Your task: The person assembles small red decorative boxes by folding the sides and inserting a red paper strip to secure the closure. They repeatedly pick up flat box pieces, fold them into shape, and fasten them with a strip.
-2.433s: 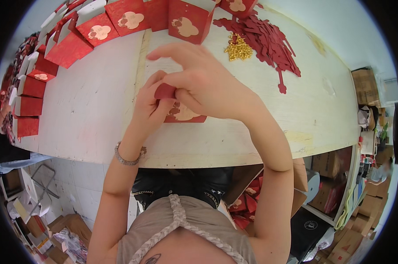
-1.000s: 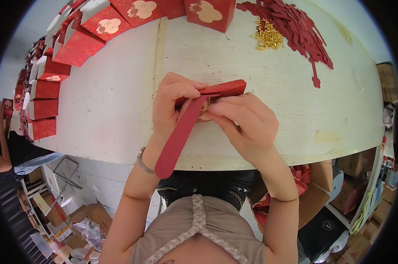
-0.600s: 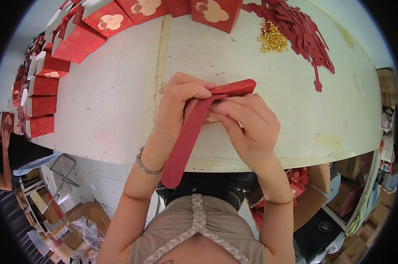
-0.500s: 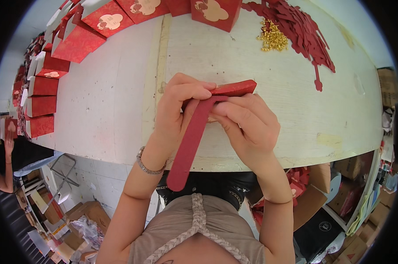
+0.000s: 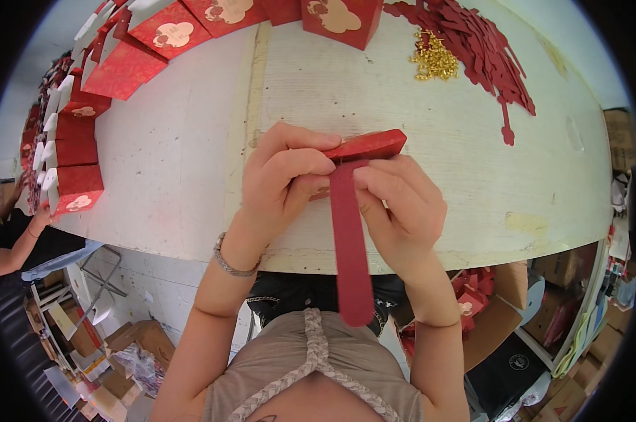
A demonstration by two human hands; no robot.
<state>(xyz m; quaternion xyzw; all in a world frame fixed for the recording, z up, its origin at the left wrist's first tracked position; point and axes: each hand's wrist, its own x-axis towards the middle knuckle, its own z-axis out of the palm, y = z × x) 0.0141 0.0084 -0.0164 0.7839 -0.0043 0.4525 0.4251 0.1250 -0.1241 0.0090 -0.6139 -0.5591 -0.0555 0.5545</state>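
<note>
A small red box, mostly covered by my fingers, is held just above the table in front of me. My left hand is closed around its left side, thumb and index finger pinching near its edge. From that edge a dark red strip with a rounded end hangs toward my body. My right hand is closed too, its thumb and fingertips pinching the strip's upper part by the box. A tiny pin-like bit shows where strip and box meet; its shape is too small to tell.
Red boxes with white flaps line the table's left and far edges. A heap of gold paper fasteners lies beside a pile of dark red strips. A co-worker's hand is at the left. A carton stands below the table.
The strip has swung from slanting left to hanging almost straight down. My left hand has shifted slightly left. At the left edge, the co-worker has set another red box at the row's end.
</note>
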